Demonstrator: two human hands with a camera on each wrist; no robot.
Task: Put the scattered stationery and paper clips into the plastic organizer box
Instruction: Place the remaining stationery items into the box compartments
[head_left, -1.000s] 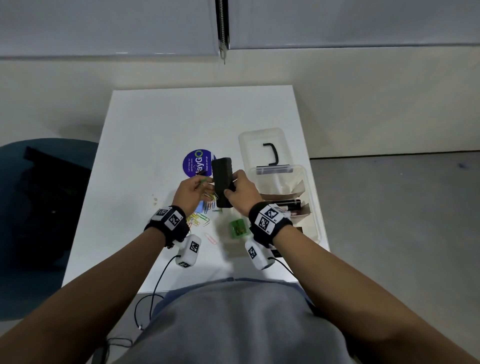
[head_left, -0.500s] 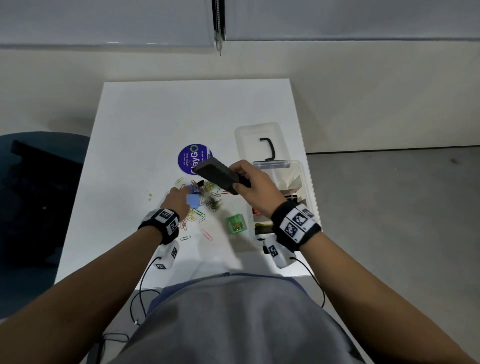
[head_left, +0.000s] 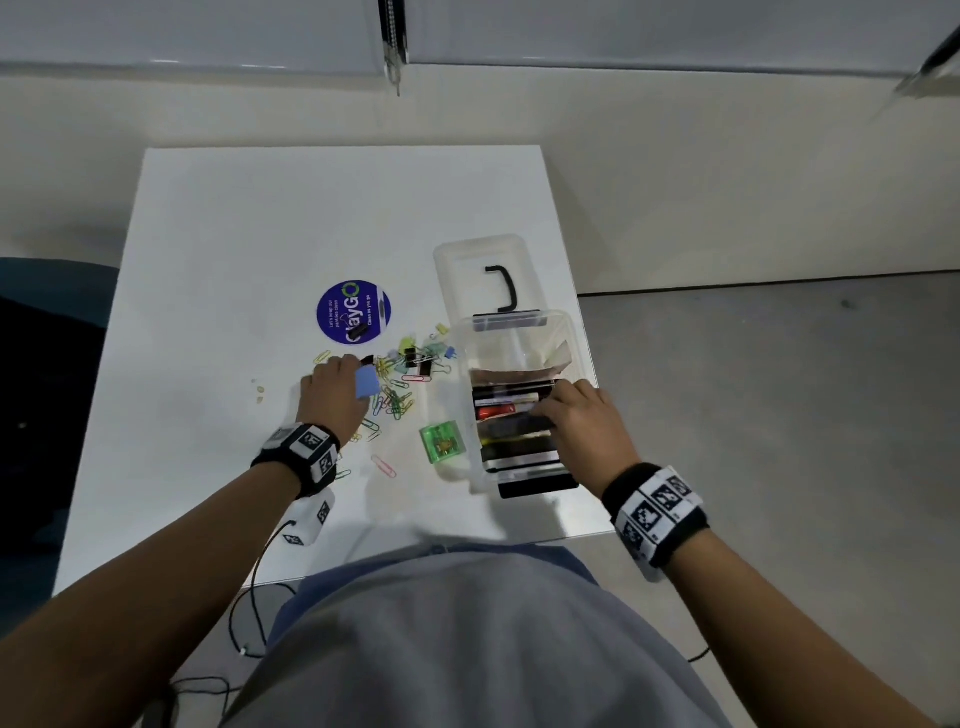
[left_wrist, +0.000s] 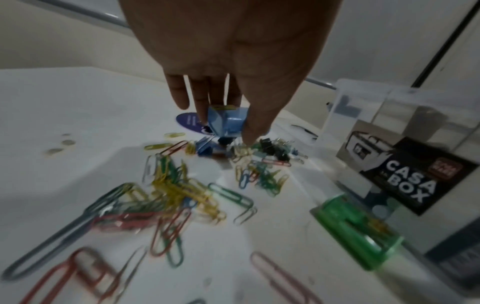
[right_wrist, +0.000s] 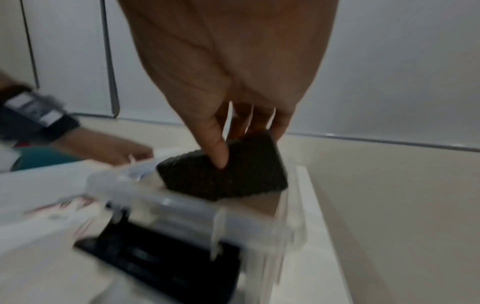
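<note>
Colored paper clips (head_left: 395, 400) (left_wrist: 176, 191) lie scattered mid-table, with black binder clips (head_left: 415, 358) (left_wrist: 275, 148) beyond them. My left hand (head_left: 345, 379) (left_wrist: 226, 127) hovers over the pile and pinches a small blue box (head_left: 366, 382) (left_wrist: 226, 121) between thumb and fingers. The clear plastic organizer box (head_left: 576, 343) (right_wrist: 182, 205) stands at the table's right edge with dark stationery inside. My right hand (head_left: 545, 410) (right_wrist: 246, 147) grips a black textured block (head_left: 511, 427) (right_wrist: 233, 176) and holds it down inside the box. A green transparent case (head_left: 441, 441) (left_wrist: 358, 230) lies just left of the box.
The box's clear lid (head_left: 483, 275), with a black handle, lies behind the box. A round purple sticker (head_left: 353, 312) sits on the white table (head_left: 234, 234). The table's right edge runs close beside the box. A dark teal chair (head_left: 31, 364) stands to the left.
My right hand carried the black block from above the clips rightward and down into the box. My left hand dropped to the clip pile and holds the blue box.
</note>
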